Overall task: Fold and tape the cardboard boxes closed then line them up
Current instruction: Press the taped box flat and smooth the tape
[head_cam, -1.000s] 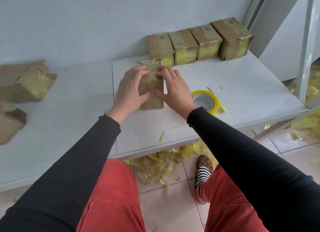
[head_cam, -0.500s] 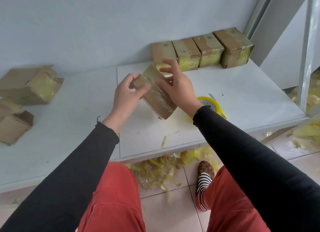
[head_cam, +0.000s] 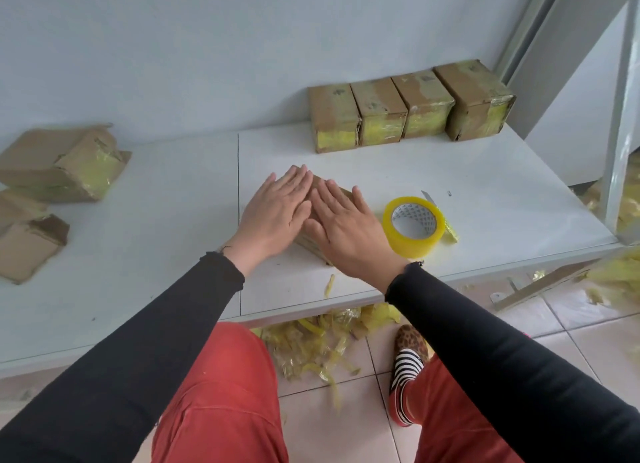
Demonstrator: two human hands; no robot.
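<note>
Hands first, from the head view, the only one given: the left hand [head_cam: 277, 210] and right hand [head_cam: 341, 225] lie flat, fingers straight and together, palms down on the cardboard box [head_cam: 337, 193], pressing it against the white table [head_cam: 485, 185]. Neither hand grips anything. The box sits near the front edge, mostly hidden under the palms; only a far corner and a near edge show, so I cannot tell whether its flaps are shut or how far it is flattened.

Pressing well, I judge, means keeping both palms spread across the seam with even weight, so the flaps stay level and the box does not skid toward the edge. The tape roll [head_cam: 414, 225] stands just beside the right hand, an easy reach once one palm can hold alone.

Four taped boxes [head_cam: 408, 111] stand touching in a row against the wall; this one likely joins their left end. Loose cardboard pieces [head_cam: 59, 166] wait at far left
</note>
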